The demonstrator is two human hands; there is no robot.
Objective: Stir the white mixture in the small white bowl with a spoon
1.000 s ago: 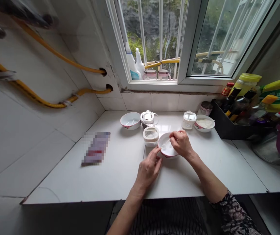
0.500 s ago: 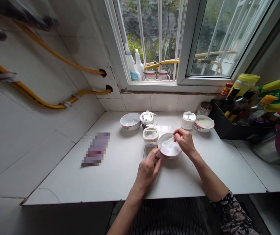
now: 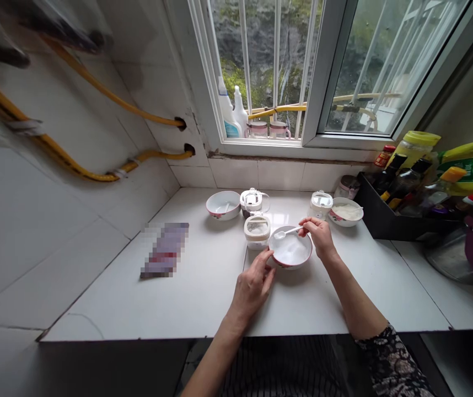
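A white bowl (image 3: 292,255) with a red rim and floral side stands on the counter, white granular stuff inside it. My left hand (image 3: 253,284) grips its left rim with the fingertips, the thumb lower at its side. Pinched in my right hand (image 3: 318,236) is the handle of a small white spoon (image 3: 280,235), its head above the far left part of the bowl. Just left of the bowl is a white lidded seasoning jar (image 3: 257,231). Behind that jar stands another seasoning jar (image 3: 252,202) with dark contents and its clear lid raised.
A second bowl (image 3: 223,205) holding a spoon stands at the back left. Toward the back right are a third jar (image 3: 321,204) and a bowl of pale food (image 3: 345,212). A black bottle box (image 3: 402,223) and a pot (image 3: 451,251) bound the right side. A blurred packet (image 3: 165,251) lies left.
My right hand has raised the spoon from inside the bowl to about the height of its far rim. My left hand stays at the bowl. The view has shifted slightly.
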